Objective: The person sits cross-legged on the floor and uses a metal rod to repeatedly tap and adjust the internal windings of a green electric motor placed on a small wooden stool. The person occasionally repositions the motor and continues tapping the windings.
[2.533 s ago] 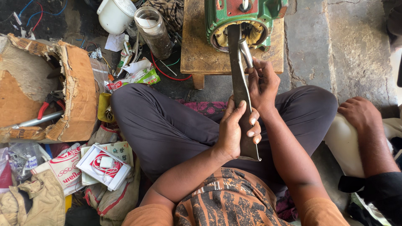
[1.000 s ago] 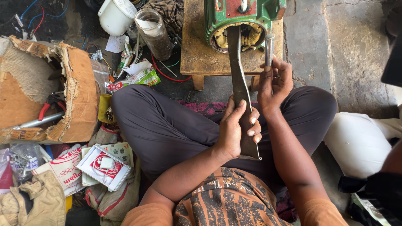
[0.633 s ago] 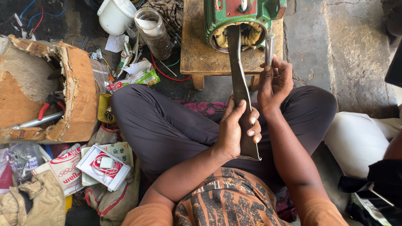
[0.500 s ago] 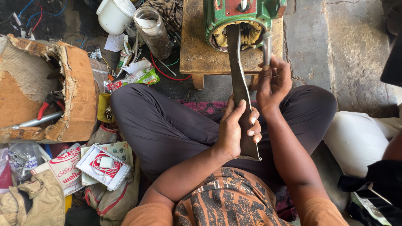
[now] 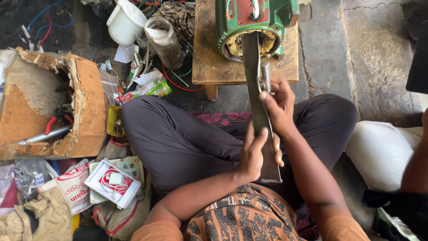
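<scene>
I sit cross-legged on the floor. My left hand (image 5: 256,151) grips the lower part of a long flat metal bar (image 5: 254,93). The bar's far end reaches into the open mouth of a green motor housing (image 5: 254,20) with copper windings inside. The housing rests on a low wooden stool (image 5: 209,53). My right hand (image 5: 278,105) holds a short grey metal rod (image 5: 265,76) upright beside the bar, just below the housing.
A torn cardboard box (image 5: 84,102) with red-handled pliers (image 5: 55,119) lies at left. A white plastic jug (image 5: 125,20) and a glass jar (image 5: 166,42) stand behind it among wires. Papers and a small white box (image 5: 113,183) lie beside my knee. Another person's arm (image 5: 417,165) is at right.
My right hand has moved from the bar to the right and now holds the grey rod upright. The other person's hand at right has drawn back. My left hand has stayed on the bar.
</scene>
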